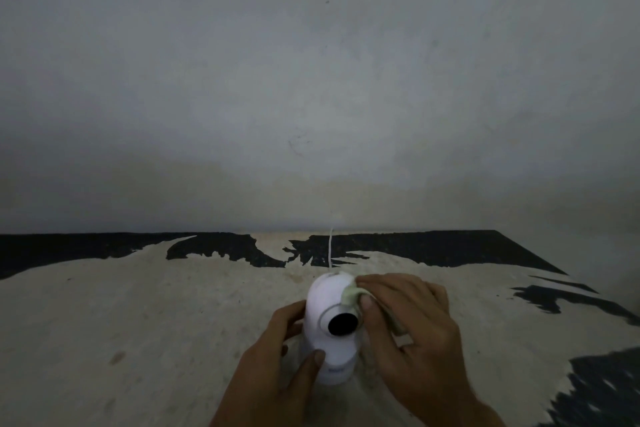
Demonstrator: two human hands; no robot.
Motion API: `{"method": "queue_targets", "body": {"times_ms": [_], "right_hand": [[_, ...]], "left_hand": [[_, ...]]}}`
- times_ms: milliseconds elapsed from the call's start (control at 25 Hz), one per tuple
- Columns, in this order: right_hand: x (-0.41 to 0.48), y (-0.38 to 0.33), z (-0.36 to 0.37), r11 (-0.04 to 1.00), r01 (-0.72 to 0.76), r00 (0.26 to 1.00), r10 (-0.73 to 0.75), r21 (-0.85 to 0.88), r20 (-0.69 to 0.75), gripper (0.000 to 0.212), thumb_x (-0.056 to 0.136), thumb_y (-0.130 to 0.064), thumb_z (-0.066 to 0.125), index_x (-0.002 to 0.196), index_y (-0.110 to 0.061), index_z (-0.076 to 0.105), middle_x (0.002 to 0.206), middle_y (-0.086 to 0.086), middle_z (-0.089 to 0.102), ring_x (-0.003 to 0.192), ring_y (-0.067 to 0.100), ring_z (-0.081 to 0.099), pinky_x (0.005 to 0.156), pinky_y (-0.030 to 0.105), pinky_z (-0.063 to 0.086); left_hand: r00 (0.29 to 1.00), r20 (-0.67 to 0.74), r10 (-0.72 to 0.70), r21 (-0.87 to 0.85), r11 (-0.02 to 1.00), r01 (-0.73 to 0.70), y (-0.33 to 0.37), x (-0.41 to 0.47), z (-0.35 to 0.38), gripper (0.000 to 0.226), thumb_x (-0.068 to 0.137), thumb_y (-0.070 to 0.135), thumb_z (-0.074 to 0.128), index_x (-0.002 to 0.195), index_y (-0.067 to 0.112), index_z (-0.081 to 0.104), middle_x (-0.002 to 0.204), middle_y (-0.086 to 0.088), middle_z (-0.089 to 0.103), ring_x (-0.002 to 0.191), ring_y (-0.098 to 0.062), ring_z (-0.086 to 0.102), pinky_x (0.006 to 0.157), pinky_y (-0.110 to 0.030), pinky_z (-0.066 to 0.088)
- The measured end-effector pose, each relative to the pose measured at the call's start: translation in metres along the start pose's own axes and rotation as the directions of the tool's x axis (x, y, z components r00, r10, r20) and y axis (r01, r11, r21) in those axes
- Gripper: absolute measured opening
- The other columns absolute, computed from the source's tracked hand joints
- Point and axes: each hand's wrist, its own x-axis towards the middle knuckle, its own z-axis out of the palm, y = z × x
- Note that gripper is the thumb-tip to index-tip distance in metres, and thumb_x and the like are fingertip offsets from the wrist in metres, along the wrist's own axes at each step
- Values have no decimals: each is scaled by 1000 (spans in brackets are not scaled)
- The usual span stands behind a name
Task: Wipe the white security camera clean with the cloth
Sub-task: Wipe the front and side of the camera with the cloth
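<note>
White security camera [329, 326] stands upright on a worn table top [138, 315], low and centre in the head view, near the person. Round white head on a short white base; dark circular lens [343, 323] faces the viewer. A thin white cable [330, 248] runs from behind the head toward the far table edge and the grey wall [311, 80].

Left hand [277, 367]: wrapped around the left side of the camera. Thumb lies across the front of the base, just under the head; the other fingers curl round the left flank. Grip closed on the body.

Right hand [412, 326]: pressed to the upper right side of the camera head, with a pale, greenish cloth [351, 296] trapped under the fingers. Fingers bent over the cloth, thumb tip touching the head just right of the lens. A folded edge of cloth shows at the fingertips, and another bit of it shows below the palm, probably the same piece; light is dim, so its full extent cannot be made out.

Table surface: pale, rough, with the black top layer peeled back to ragged patches along the far edge and right side.
</note>
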Motion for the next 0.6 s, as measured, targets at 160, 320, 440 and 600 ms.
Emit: {"method": "queue_targets", "body": {"times_ms": [160, 320, 440, 600], "right_hand": [[-4, -2, 6, 970, -221, 975, 217, 99, 48, 13, 93, -21, 58, 96, -16, 70, 89, -3, 70, 83, -2, 60, 76, 9, 47], [-3, 7, 7, 798, -579, 806, 529, 168, 266, 33, 94, -15, 59, 70, -37, 64, 73, -10, 70, 65, -3, 59, 54, 9, 43], [3, 3, 4, 760, -589, 805, 523, 274, 282, 27, 93, -21, 59, 81, -42, 70, 87, -26, 71, 79, -9, 64, 65, 3, 44], [4, -9, 2, 898, -322, 945, 284, 301, 162, 21, 91, -31, 62, 110, -27, 70, 112, -19, 66, 103, 4, 62, 79, 8, 47]], "left_hand": [[1000, 8, -2, 3, 1000, 2, 1, 2, 1, 46, 79, 40, 62, 106, 54, 27, 102, 41, 39, 89, 25, 38, 72, 0, 33], [1000, 16, 22, 34, 999, -23, 1, 2, 2, 50, 79, 43, 60, 110, 53, 22, 102, 43, 34, 88, 25, 37, 71, 2, 32], [1000, 2, 28, 40, 999, -28, 1, 1, 1, 48, 77, 46, 60, 106, 57, 24, 101, 43, 37, 87, 25, 39, 71, 1, 34], [999, -29, 24, 53, 998, -23, 0, 0, 2, 45, 74, 50, 60, 104, 60, 27, 99, 42, 43, 86, 30, 40, 67, 3, 35]]}}
